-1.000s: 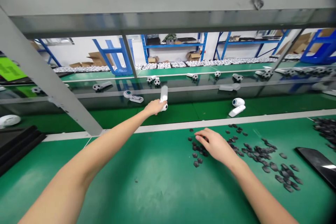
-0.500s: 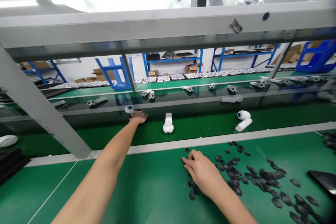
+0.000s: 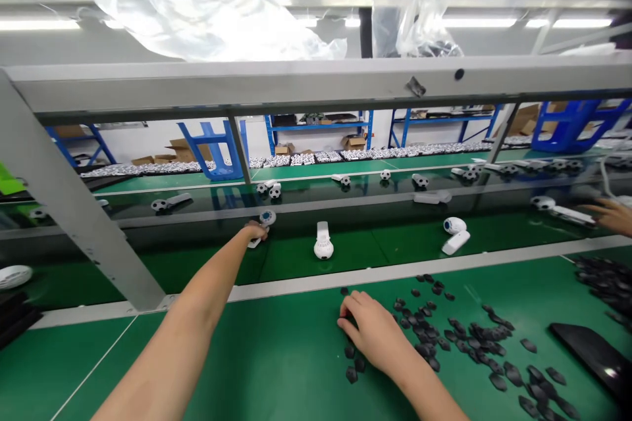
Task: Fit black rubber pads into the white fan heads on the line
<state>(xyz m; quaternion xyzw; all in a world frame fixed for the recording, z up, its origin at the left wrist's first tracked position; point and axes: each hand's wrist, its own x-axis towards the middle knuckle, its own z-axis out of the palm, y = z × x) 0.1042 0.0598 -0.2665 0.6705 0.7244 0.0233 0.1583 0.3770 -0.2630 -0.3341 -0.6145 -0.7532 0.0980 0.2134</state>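
Note:
Over the dark green belt, my left hand [image 3: 257, 231] is closed around a white device with a round head [image 3: 267, 218]; its handle shows below the fingers. A similar white device [image 3: 323, 248] lies to the right, its round end towards me. My right hand [image 3: 370, 325] rests low over the green worktop, fingers curled together with thumb against them. What is between those fingertips is hidden. Small black pentagon-shaped pieces [image 3: 351, 375] lie beside and under it, and a larger scatter of black pieces [image 3: 427, 329] spreads to its right.
A white rail [image 3: 306, 284] separates worktop from belt. A slanted metal post [image 3: 93, 210] stands at left, a beam crosses above. Farther right are another white device [image 3: 455, 237], a black tray-like object [image 3: 587, 348] and another person's hand [image 3: 609, 214]. Football-patterned devices [image 3: 275, 191] lie behind.
My left hand has closed on the white device and shifted it slightly right. My right hand stays low by the black pieces. Another person's hand has appeared at right. The view has tilted up.

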